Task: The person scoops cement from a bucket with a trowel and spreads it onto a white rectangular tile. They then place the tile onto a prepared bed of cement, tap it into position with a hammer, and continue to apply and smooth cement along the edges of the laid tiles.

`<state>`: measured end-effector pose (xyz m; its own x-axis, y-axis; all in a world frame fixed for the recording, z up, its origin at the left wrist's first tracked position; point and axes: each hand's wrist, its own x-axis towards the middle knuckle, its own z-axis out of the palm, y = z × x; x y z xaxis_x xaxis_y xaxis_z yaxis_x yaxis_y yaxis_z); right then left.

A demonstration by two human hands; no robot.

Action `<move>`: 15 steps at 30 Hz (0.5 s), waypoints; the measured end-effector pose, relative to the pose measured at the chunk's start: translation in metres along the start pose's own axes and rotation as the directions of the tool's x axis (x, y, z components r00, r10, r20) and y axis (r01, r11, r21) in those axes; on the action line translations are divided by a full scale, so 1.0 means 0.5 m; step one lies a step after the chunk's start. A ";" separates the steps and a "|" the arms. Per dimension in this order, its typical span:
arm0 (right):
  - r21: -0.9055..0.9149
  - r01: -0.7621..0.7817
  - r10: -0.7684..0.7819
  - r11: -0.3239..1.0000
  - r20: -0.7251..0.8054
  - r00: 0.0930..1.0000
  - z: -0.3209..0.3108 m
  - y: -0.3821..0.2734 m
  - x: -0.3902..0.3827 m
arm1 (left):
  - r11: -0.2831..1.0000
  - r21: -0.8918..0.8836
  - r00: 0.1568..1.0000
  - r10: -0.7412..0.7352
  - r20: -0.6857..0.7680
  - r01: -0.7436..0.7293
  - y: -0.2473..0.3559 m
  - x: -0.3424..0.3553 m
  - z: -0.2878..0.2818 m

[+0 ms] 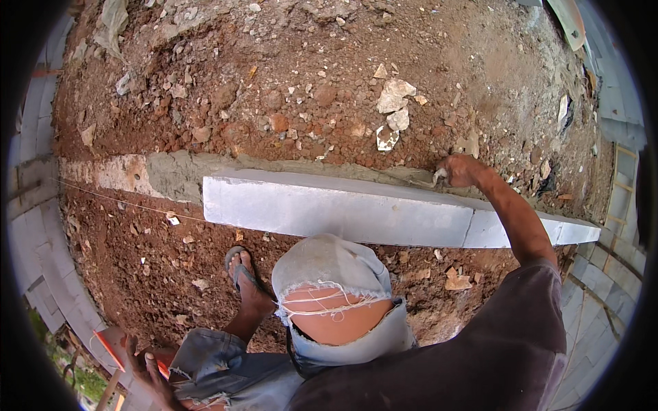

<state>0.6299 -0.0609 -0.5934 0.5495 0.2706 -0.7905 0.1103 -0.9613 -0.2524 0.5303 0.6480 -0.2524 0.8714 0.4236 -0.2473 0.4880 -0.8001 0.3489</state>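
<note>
A long row of pale grey-white blocks (336, 205) lies across the middle on a strip of wet grey mortar (179, 177). Beyond the row's far edge, my right hand (460, 170) is closed around what looks like a small trowel, its thin grey neck (439, 178) showing beside the fingers. The blade rests low along the mortar behind the blocks and is hard to make out. At the lower left, my left hand (145, 373) has its fingers apart beside my knee. An orange-red flat thing (112, 346) shows behind those fingers; whether they touch it is unclear.
A thin string line (130, 204) runs from the left to the blocks' near edge. Reddish rubble soil (295, 103) spreads on both sides, with white stone chunks (395, 96) beyond the row. My sandalled foot (241, 264) stands near the blocks. Grey block walls (34, 240) border both sides.
</note>
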 end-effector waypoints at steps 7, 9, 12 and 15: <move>-0.057 -0.049 0.052 0.997 0.043 0.998 -0.081 -0.084 -0.078 | 0.995 0.078 0.998 0.070 0.002 -0.070 -0.064 0.017 -0.009; -0.082 -0.044 0.047 0.996 0.035 0.998 -0.099 -0.084 -0.094 | 0.991 0.104 0.996 0.086 0.006 -0.086 -0.051 0.014 -0.006; -0.101 -0.063 0.071 0.993 0.076 0.995 -0.154 -0.088 -0.112 | 0.989 0.136 0.998 0.054 0.030 -0.058 -0.058 0.012 -0.017; -0.083 -0.053 0.058 0.995 0.056 0.997 -0.197 -0.091 -0.083 | 0.994 0.090 0.998 0.056 0.002 -0.056 -0.067 0.006 -0.012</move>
<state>0.6837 -0.0334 -0.4939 0.5074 0.2171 -0.8339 0.1496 -0.9752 -0.1629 0.5169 0.6787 -0.2595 0.8973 0.3771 -0.2295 0.4318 -0.8576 0.2794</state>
